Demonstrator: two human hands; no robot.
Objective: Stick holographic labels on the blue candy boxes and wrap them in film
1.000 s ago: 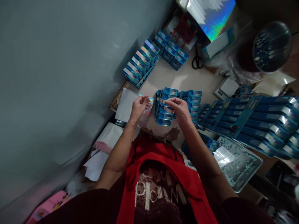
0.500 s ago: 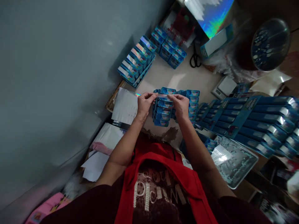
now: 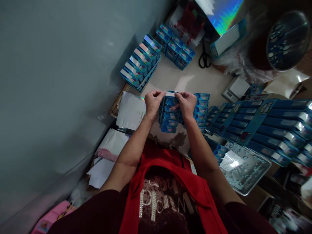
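My left hand and my right hand pinch opposite ends of a short whitish sticker strip. The strip lies across the top of the farthest blue box in a row of small blue boxes. Whether it is pressed down fully, I cannot tell. Just right of my right hand stands another row of blue boxes. Left of my left hand, label sheets lie at the table's edge.
Farther back, blue boxes with shiny strips fill a tray, and more blue boxes stand beside it. Black scissors, a small scale and a clear tub sit to the right. Stacked blue packs and a metal tray stand nearer.
Both hands have moved slightly away from me, bringing the strip from above the row onto its farthest box. The view has shifted a little.
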